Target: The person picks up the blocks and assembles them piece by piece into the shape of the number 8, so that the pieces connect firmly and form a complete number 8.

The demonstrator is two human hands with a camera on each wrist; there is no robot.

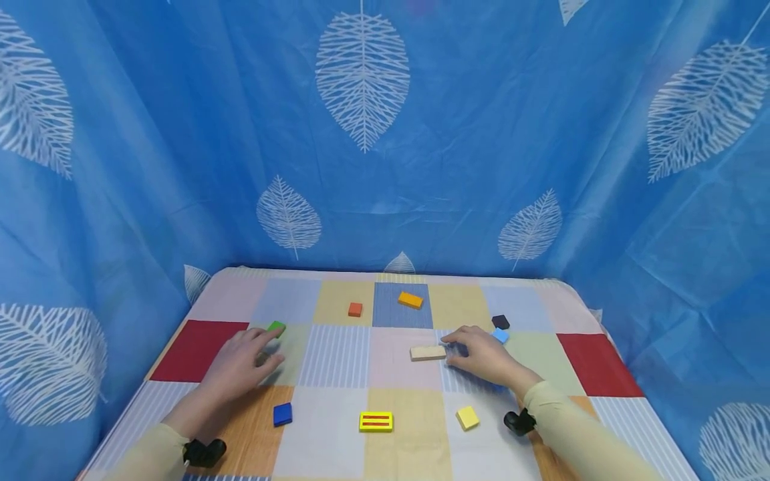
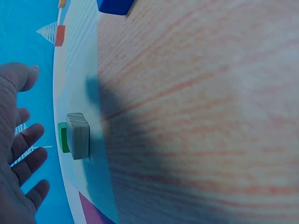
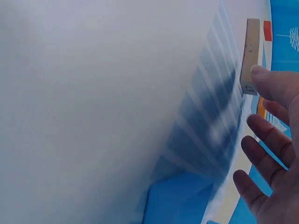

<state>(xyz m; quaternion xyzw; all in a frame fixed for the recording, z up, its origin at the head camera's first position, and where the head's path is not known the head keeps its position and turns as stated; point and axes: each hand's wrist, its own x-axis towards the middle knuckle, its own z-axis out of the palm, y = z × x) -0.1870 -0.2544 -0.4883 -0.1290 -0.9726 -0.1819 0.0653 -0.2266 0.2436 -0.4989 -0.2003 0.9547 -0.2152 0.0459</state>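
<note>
Left hand point(image 1: 238, 361) hangs spread near grained block point(image 2: 80, 136), right hand point(image 1: 484, 354) spread by wooden bar point(image 1: 424, 353).

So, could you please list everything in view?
Green block: 1, green, left
Wooden block: 1, pale, by green block
Long block: 1, beige, centre
Red block: 1, reddish, far side
Orange block: 1, orange, far side
Black block: 1, black, far right
Light blue block: 1, light blue, right
Blue block: 1, blue, partly hidden, right
Navy block: 1, navy, near left
Striped block: 1, yellow and red, near centre
Yellow block: 1, yellow, near right
Cloth: 1, multicoloured, under blocks
Curtain: 1, blue, behind
Devices: 2, black, wrists
Sleeves: 2, cream, forearms
Left hand: 1, bare, left
Right hand: 1, bare, right
</note>
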